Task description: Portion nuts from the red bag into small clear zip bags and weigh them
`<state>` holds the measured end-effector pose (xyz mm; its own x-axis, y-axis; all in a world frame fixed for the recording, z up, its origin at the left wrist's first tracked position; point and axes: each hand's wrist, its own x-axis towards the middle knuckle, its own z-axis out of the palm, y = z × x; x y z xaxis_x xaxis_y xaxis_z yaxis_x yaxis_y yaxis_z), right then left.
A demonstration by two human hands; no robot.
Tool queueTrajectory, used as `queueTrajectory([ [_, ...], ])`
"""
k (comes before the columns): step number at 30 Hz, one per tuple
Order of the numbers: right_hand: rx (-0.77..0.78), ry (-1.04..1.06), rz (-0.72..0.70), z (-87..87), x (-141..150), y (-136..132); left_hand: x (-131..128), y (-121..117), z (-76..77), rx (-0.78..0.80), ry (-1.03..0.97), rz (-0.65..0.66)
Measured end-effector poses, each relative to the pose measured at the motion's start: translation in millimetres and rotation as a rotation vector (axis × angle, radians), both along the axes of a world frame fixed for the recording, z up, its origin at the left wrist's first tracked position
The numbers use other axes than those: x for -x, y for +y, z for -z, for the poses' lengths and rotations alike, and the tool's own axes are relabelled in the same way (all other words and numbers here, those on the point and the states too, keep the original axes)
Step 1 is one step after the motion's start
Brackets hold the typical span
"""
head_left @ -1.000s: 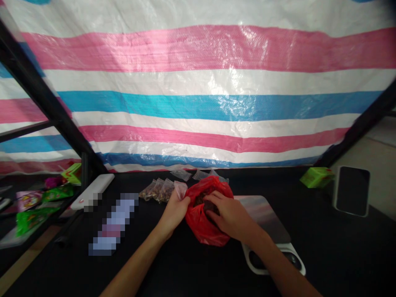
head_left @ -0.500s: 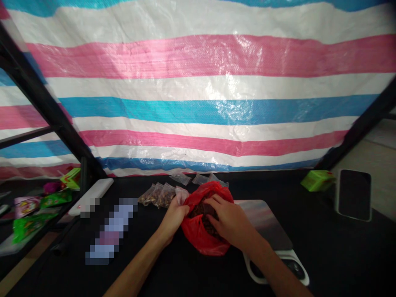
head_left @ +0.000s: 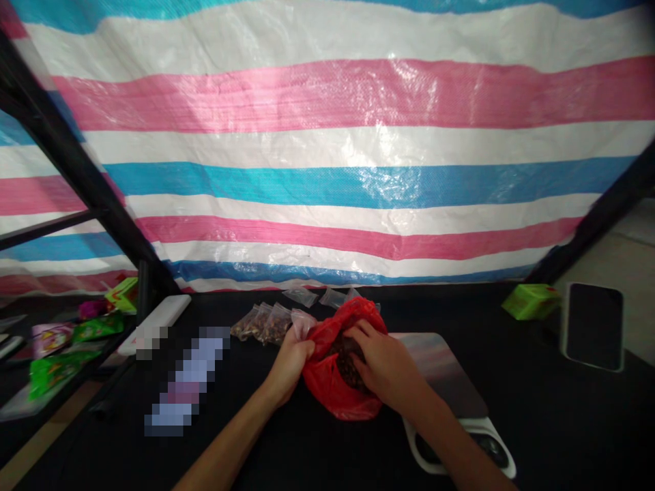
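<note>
A red plastic bag [head_left: 335, 399] stands with its mouth open, holding small brown dried pieces [head_left: 349, 372]. My left hand [head_left: 293, 365] is closed at the bag's left rim, pinching a small clear zip bag [head_left: 303, 322]. My right hand [head_left: 386, 361] reaches into the red bag from the right, fingers curled over the brown pieces. Something dark shows between its thumb and fingers, too dim to name. Behind my left hand, several filled zip bags [head_left: 263, 322] lie in a row. A kitchen scale [head_left: 450, 378] with a flat metal plate sits under my right forearm.
Flat clear bags [head_left: 301, 295] lie behind the red bag. A white bar-shaped object [head_left: 158, 320] and a blurred-out strip [head_left: 189, 382] are on the left. Snack packets [head_left: 61, 372] lie beyond the black frame. A green box [head_left: 532, 301] and a phone-like device [head_left: 593, 327] stand right.
The view has shifted slightly, moving everything a little to the right. My right hand's fingers have shifted slightly inside the red bag. The left hand keeps its hold.
</note>
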<state>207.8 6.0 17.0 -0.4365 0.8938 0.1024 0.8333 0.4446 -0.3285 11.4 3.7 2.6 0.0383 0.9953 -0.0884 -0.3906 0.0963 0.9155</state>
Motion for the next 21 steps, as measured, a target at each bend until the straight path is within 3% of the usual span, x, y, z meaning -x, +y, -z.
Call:
queueTrajectory([
  [7,0.067,0.12,-0.073,-4.0,5.0,-4.2,0.1,-0.8,2.5,0.056,-0.144,-0.052],
  [16,-0.037,0.027,-0.058,3.8,9.8,-1.6,-4.1,-4.4,-4.0,-0.039,-0.136,-0.01],
  [21,0.055,0.173,-0.059,6.7,10.8,-0.8,-3.3,-3.6,-3.1,0.006,-0.177,-0.062],
])
